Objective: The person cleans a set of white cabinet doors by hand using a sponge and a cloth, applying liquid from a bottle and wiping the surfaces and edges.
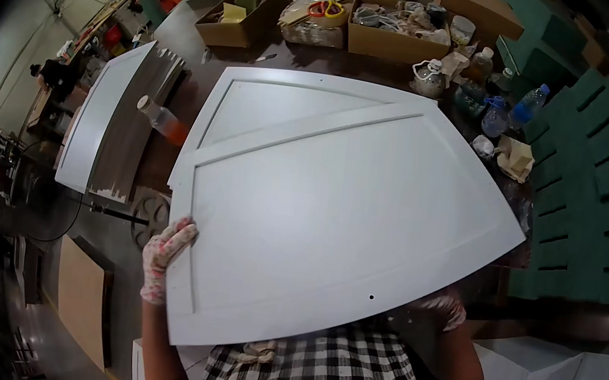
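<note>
A white framed door panel (335, 194) lies tilted across the middle, over a second white framed panel (277, 106) that shows behind it. My left hand (166, 260), in a patterned work glove, is closed round the upper panel's left edge, with its fingertips on the top face. Under the near right edge is my gloved right hand (446, 310), holding the panel from below; its fingers are mostly hidden. A small dark hole marks the panel near that edge.
A bottle of orange liquid (163, 121) stands left, beside stacked white panels (105, 118). Cardboard boxes (397, 44), scissors (327, 10) and several bottles (529, 104) line the back. A green slotted rack (598, 182) borders the right. A brown board (82, 299) leans lower left.
</note>
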Demonstrator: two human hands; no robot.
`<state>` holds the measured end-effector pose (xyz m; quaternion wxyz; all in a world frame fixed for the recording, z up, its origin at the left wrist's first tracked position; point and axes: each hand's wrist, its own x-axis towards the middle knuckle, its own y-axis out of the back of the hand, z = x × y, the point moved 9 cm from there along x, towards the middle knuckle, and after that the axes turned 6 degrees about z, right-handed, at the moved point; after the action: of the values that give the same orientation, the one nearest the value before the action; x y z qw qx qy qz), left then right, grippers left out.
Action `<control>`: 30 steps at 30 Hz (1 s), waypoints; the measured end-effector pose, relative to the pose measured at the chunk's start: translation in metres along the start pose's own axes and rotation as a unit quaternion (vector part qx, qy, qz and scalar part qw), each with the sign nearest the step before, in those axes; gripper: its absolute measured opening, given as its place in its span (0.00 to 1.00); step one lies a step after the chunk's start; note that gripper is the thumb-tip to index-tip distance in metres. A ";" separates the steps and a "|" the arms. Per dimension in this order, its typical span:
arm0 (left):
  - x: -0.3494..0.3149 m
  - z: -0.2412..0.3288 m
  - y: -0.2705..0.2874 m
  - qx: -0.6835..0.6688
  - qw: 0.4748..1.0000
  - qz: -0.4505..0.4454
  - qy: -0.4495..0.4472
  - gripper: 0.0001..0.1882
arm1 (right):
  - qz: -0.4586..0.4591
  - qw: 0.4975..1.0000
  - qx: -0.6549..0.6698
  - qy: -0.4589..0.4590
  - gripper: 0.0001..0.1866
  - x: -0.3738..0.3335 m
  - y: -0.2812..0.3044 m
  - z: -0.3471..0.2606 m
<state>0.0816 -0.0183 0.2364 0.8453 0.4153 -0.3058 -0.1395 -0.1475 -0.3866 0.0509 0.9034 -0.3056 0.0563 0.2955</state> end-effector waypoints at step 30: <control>-0.018 -0.097 -0.019 -0.604 0.708 -0.051 0.363 0.27 | 0.087 0.384 -0.839 0.376 0.19 0.057 -0.009 0.014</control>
<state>0.1296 0.0384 0.1687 0.9530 -0.1507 0.1956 -0.1755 -0.0968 -0.3562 0.0508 0.0435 -0.9813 0.1400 0.1244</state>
